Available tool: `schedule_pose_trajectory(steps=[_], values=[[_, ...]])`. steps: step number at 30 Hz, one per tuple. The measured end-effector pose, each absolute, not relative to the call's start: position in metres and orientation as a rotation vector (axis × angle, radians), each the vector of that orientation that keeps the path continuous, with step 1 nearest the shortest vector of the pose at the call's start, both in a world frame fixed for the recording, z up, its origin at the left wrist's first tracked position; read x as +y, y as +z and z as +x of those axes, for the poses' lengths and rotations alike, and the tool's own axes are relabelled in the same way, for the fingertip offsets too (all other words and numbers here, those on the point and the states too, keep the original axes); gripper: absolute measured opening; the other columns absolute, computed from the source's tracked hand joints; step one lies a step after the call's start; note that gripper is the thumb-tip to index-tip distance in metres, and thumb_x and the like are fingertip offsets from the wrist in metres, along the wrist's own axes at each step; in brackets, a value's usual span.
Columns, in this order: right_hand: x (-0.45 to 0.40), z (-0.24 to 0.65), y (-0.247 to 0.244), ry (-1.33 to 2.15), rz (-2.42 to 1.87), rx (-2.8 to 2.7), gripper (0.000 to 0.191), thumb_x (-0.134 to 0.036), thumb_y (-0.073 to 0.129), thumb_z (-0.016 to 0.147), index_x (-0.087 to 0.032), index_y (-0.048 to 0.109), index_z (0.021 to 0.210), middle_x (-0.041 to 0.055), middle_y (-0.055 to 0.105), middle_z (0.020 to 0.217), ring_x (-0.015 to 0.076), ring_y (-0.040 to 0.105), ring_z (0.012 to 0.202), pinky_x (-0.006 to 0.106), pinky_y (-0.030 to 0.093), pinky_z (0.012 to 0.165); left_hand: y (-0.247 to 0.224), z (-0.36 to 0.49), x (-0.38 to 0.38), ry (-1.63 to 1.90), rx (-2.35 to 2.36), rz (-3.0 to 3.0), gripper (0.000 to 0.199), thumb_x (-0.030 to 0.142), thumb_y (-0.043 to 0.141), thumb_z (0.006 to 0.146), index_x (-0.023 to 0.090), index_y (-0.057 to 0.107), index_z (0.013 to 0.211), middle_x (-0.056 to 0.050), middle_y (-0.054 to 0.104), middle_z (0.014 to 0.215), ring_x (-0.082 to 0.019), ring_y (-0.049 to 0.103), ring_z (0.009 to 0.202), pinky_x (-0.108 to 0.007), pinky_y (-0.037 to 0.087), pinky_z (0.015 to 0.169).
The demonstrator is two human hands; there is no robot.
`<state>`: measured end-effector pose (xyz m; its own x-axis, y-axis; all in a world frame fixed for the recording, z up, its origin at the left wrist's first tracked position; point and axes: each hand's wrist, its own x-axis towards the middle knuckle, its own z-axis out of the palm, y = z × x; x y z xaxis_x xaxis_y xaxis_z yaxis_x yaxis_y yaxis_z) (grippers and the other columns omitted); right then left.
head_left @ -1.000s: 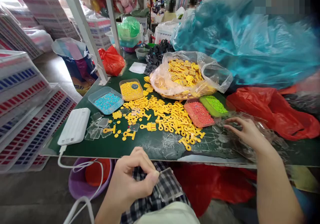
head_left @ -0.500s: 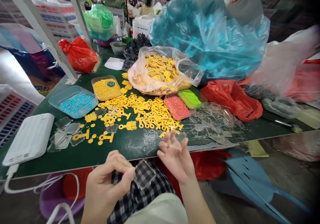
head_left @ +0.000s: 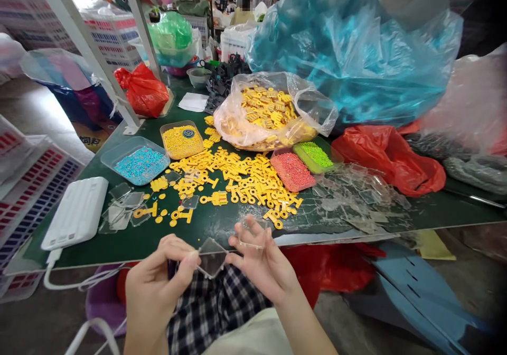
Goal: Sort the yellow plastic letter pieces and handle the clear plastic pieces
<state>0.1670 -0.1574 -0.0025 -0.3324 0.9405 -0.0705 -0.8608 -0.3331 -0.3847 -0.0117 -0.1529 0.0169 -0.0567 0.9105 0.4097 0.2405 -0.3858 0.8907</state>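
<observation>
Pinching a clear plastic square at its left corner, the left hand is holding it just beside the right hand, whose grip is closing on a second clear piece below the tabletop edge.

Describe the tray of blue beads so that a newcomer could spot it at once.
Start at the green table and find the heap of yellow plastic parts in its middle. To the left of that heap, behind the white power bank, sits a shallow clear tray of blue beads. The tray beside it holds yellow beads, and the red and green ones lie across the heap.
</observation>
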Motion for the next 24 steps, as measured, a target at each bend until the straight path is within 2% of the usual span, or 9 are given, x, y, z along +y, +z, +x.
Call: schedule_pose_trajectory(steps=[3,5,7,9,11,14,17,20,24], values=[[-0.156,0.166,-0.004,1.898,-0.329,-0.321,0.031,-0.047,0.076,0.080,-0.033,0.071,0.107,-0.0024,0.074,0.107,0.0114,0.067,0.093,0.025,0.055,0.077,0.008,-0.023,-0.140,1.560,1.636,1.514,0.019,0.030,0.072,0.075,0.020,0.065,0.060,0.000,0.066,0.061,-0.017,0.061,0.060,-0.028,0.050,0.060],[-0.156,0.166,-0.005,1.902,-0.334,-0.310,0.030,-0.046,0.076,0.081,-0.032,0.071,0.107,-0.0017,0.074,0.108,0.0113,0.068,0.094,0.025,0.055,0.077,0.002,-0.032,-0.127,1.569,1.953,1.423,0.024,0.043,0.073,0.074,0.020,0.070,0.068,-0.003,0.070,0.070,-0.022,0.065,0.070,-0.035,0.053,0.072],[-0.156,0.166,-0.006,1.902,-0.351,-0.308,0.031,-0.045,0.076,0.081,-0.031,0.071,0.108,-0.0008,0.074,0.109,0.0120,0.068,0.095,0.025,0.055,0.077,-0.004,-0.037,-0.115,1.515,2.151,1.423,0.035,0.054,0.067,0.078,0.019,0.075,0.082,-0.007,0.074,0.084,-0.029,0.067,0.088,-0.046,0.051,0.089],[-0.156,0.166,-0.007,1.882,-0.379,-0.316,0.032,-0.044,0.076,0.081,-0.030,0.070,0.108,0.0005,0.074,0.110,0.0128,0.068,0.096,0.025,0.055,0.077,-0.008,-0.037,-0.107,1.465,2.147,1.574,0.043,0.057,0.060,0.085,0.020,0.075,0.100,-0.010,0.073,0.103,-0.032,0.063,0.106,-0.053,0.044,0.103],[-0.157,0.167,-0.006,1.854,-0.420,-0.328,0.033,-0.043,0.077,0.081,-0.028,0.069,0.109,0.0018,0.074,0.111,0.0134,0.069,0.096,0.025,0.054,0.077,-0.010,-0.030,-0.107,1.415,1.895,1.825,0.046,0.057,0.057,0.088,0.022,0.070,0.115,-0.011,0.070,0.118,-0.031,0.059,0.118,-0.050,0.042,0.108],[-0.157,0.170,-0.005,1.850,-0.487,-0.356,0.035,-0.043,0.081,0.077,-0.024,0.067,0.104,0.0032,0.074,0.105,0.0144,0.071,0.090,0.025,0.054,0.074,-0.009,-0.013,-0.117,1.169,1.324,2.073,0.051,0.058,0.064,0.085,0.025,0.068,0.122,-0.010,0.066,0.126,-0.029,0.059,0.119,-0.042,0.050,0.101],[-0.160,0.176,-0.004,1.865,-0.563,-0.419,0.040,-0.044,0.085,0.071,-0.020,0.066,0.097,0.0037,0.074,0.098,0.0143,0.072,0.082,0.023,0.054,0.071,-0.005,0.002,-0.123,0.971,0.960,2.128,0.046,0.052,0.071,0.082,0.027,0.070,0.121,-0.010,0.071,0.116,-0.026,0.068,0.104,-0.034,0.058,0.088],[-0.164,0.183,-0.005,1.859,-0.651,-0.491,0.041,-0.045,0.084,0.072,-0.018,0.064,0.096,0.0047,0.074,0.097,0.0135,0.072,0.083,0.024,0.053,0.078,0.000,0.012,-0.118,1.082,0.824,2.170,0.035,0.040,0.076,0.082,0.028,0.073,0.114,-0.006,0.075,0.099,-0.021,0.071,0.087,-0.027,0.059,0.076],[-0.171,0.192,-0.007,1.761,-0.800,-0.630,0.041,-0.050,0.076,0.078,-0.019,0.065,0.101,0.0064,0.073,0.103,0.0161,0.071,0.093,0.031,0.054,0.084,0.002,0.023,-0.113,1.278,0.751,2.315,0.026,0.022,0.072,0.085,0.026,0.073,0.111,-0.004,0.076,0.090,-0.017,0.070,0.076,-0.027,0.056,0.074]])
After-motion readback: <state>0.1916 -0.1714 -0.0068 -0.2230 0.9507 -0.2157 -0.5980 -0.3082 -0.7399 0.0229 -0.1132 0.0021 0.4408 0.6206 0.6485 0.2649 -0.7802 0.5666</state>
